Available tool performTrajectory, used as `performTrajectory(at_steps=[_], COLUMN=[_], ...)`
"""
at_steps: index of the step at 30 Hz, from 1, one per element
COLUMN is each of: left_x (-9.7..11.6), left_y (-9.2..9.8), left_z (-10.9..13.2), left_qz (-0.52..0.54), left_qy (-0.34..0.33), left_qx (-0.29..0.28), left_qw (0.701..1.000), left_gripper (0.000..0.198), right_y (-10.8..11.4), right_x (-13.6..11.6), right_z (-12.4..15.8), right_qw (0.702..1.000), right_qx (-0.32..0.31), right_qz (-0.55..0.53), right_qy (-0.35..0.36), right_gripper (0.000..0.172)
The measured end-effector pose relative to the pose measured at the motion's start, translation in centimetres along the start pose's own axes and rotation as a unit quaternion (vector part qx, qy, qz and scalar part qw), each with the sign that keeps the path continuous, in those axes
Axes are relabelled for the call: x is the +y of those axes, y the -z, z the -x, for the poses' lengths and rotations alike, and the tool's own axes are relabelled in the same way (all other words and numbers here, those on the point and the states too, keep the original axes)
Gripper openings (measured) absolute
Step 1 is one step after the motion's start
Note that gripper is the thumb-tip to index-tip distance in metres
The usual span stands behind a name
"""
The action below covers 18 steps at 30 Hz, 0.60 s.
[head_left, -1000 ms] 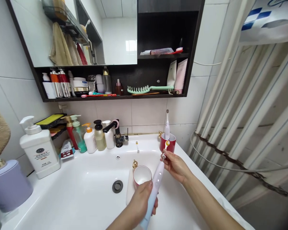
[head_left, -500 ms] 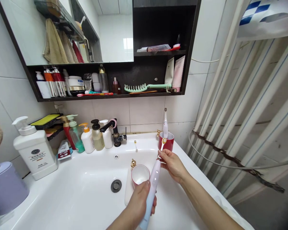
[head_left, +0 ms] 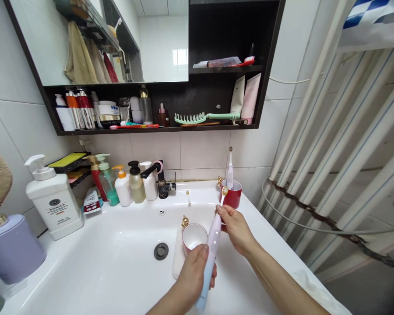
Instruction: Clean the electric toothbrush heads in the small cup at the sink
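Observation:
My left hand is wrapped round the pink-to-blue handle of an electric toothbrush, held tilted over the sink. At the top of that handle, my right hand pinches the neck of the white brush head, whose bristles look yellowish. The head sits at the handle's tip; whether it is fully seated I cannot tell. Below my left hand, partly hidden by it, a red cup with a white inside rests on a pale tray in the basin. Another small brush head lies on the sink's back ledge.
A red cup holding a second electric toothbrush stands at the back right corner. Pump bottles line the back left beside the black faucet. Pipes run along the right. Above hangs a mirror cabinet.
The whole view has shifted slightly, so things appear a little further right. Both hands keep their hold on the toothbrush and its head, with little visible movement.

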State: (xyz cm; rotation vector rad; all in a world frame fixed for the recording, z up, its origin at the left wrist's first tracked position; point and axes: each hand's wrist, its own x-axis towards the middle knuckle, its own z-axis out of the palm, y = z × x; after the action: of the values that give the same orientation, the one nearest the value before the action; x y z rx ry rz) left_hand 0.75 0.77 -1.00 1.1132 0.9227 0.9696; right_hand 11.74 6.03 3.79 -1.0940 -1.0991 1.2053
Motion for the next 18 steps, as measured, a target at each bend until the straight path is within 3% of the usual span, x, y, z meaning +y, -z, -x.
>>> performTrajectory(at_steps=[4, 9, 11, 13, 15, 18], left_x=[0.1, -0.1, 0.1, 0.6, 1.1, 1.6], left_y=[0.0, 0.2, 0.4, 0.8, 1.4, 2.6], left_z=[0.1, -0.2, -0.3, -0.5, -0.9, -1.5], left_qz=[0.031, -0.036, -0.028, -0.003, -0.018, -0.115], left_qy=[0.036, -0.023, -0.037, -0.044, -0.058, -0.103], left_qx=[-0.015, 0.016, 0.012, 0.018, 0.049, 0.116], left_qw=[0.999, 0.999, 0.999, 0.999, 0.997, 0.981], left_gripper=[0.044, 0.036, 0.035, 0.036, 0.038, 0.037], right_y=[-0.2, -0.6, -0.9, -1.3, -1.6, -1.7], right_x=[0.2, 0.3, 0.2, 0.2, 0.2, 0.0], right_z=[0.1, 0.3, 0.7, 1.3, 1.7, 1.4], right_qw=[1.0, 1.0, 0.999, 0.995, 0.987, 0.99], right_qx=[0.013, 0.018, -0.021, -0.101, -0.157, -0.103], right_qz=[-0.012, -0.021, -0.028, -0.003, 0.037, 0.061], right_qy=[-0.004, -0.001, 0.0, 0.005, 0.022, 0.075], right_gripper=[0.026, 0.025, 0.025, 0.022, 0.018, 0.016])
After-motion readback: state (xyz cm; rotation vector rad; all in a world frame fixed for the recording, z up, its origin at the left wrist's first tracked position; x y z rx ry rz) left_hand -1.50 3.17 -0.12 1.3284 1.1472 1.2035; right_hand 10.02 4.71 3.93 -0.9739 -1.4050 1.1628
